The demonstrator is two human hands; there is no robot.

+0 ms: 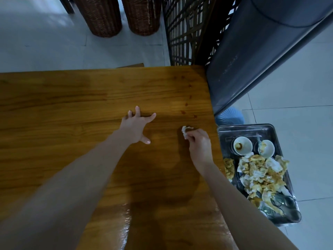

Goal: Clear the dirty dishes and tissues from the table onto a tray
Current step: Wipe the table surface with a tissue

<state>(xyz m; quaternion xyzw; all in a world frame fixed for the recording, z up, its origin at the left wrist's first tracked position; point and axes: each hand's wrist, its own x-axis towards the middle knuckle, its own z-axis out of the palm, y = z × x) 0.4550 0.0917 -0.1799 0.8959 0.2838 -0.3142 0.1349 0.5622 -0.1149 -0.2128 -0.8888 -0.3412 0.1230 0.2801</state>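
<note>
Head view, steeply down (close) onto table (90,98).

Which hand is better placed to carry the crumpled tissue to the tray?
Right. The right hand pinches the small white crumpled tissue at the right edge of the brown wooden table, next to the rectangular metal tray. The left hand rests spread on the table, farther from both.

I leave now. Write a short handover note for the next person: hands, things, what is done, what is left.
Left hand: open, fingers spread, fingertips on the table.
Right hand: pinches a crumpled tissue on the table.
Done: stained bowl, second bowl and pile of used tissues are in the tray beside the table.
Left: move this tissue to the tray; brown drops mark the table.
</note>
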